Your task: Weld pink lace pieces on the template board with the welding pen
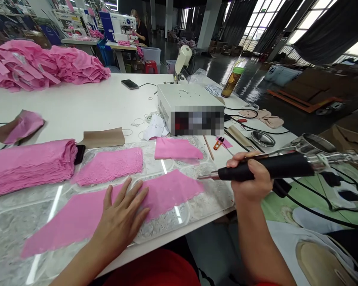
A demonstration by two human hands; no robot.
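Note:
My left hand (pixel 123 212) lies flat with fingers spread on a long pink fabric piece (pixel 173 192), pressing it to the clear-covered work surface. In my right hand (pixel 255 178) is a black-handled tool with a slim metal tip (pixel 280 166). Its tip points left, by the right end of the long piece; I cannot tell whether it touches. Behind my left hand sits a stack of pink lace-edged pieces (pixel 113 165). A smaller stack of pink pieces (pixel 177 149) lies farther back, and a thick folded pink stack (pixel 32 165) is at the left.
A pale control box (pixel 191 95) stands mid-table. Orange thread snips (pixel 218 143), a pencil (pixel 209 147), a metal dish (pixel 263 138) and black cables lie right of it. Farther back are a phone (pixel 130 84), a pink fabric heap (pixel 44 65), a bottle (pixel 232 81) and a person sewing.

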